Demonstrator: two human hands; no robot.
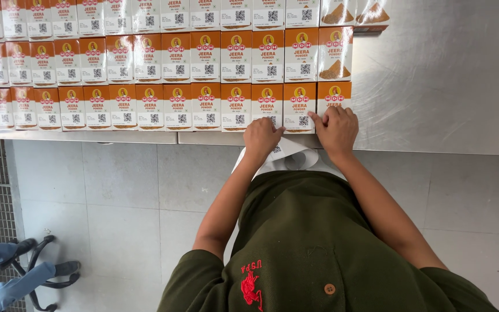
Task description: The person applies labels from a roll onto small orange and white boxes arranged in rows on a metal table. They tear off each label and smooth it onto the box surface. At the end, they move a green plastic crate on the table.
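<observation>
Right hand (337, 128) presses curled fingers on the end orange-and-white cardboard spice box (334, 97); left hand (261, 138), half-closed, pinches the white label roll (295, 157) just below. Pushed hard, that box might skew.

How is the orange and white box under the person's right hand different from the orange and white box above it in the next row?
The front-row orange and white box is half hidden under the right hand; the orange and white box above it is untouched and fully seen. The upper box shows a heap of brown powder; on the lower one that part is covered. Both lie flat on the steel table, ending their rows.
</observation>
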